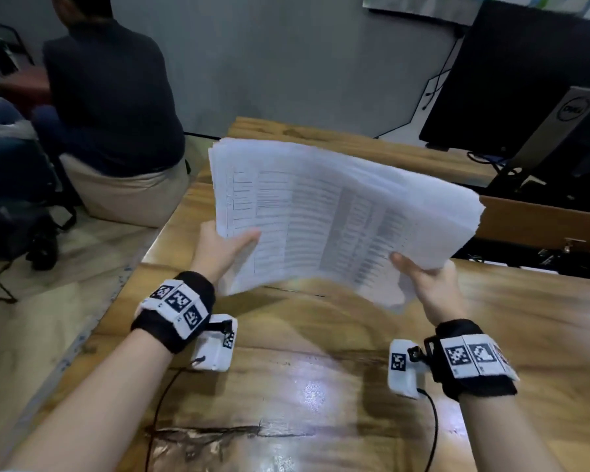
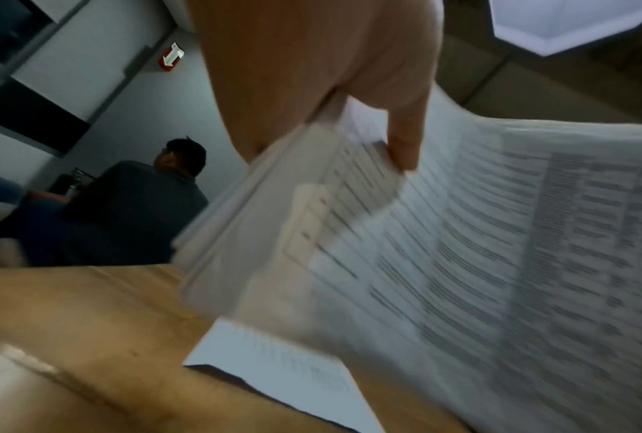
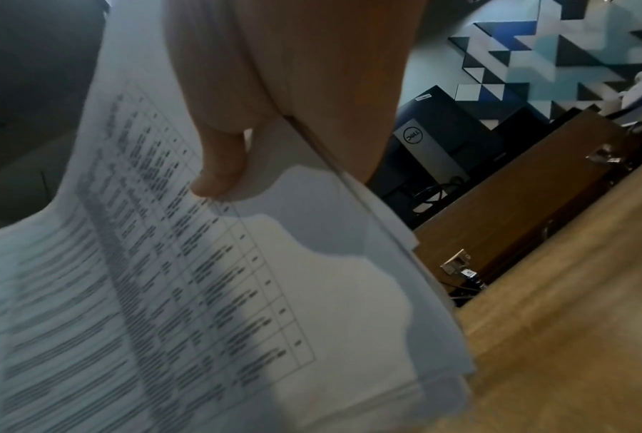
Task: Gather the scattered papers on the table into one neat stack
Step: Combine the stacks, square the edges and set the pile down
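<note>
A thick bundle of printed papers (image 1: pixel 338 212) hangs in the air above the wooden table (image 1: pixel 304 386), its sheets fanned unevenly at the edges. My left hand (image 1: pixel 223 250) grips its near left edge, thumb on top (image 2: pixel 404 146). My right hand (image 1: pixel 423 270) grips the near right edge, thumb on the printed page (image 3: pixel 219 175). The bundle (image 2: pixel 460 249) sags between both hands. In the left wrist view one more sheet of paper (image 2: pixel 286 378) lies flat on the table under the bundle; the head view hides it.
A black Dell monitor (image 1: pixel 525 83) with its stand and cables sits at the back right. A seated person in a dark top (image 1: pixel 113 97) is off the table's left edge. A wooden cabinet (image 3: pixel 516 199) stands to the right.
</note>
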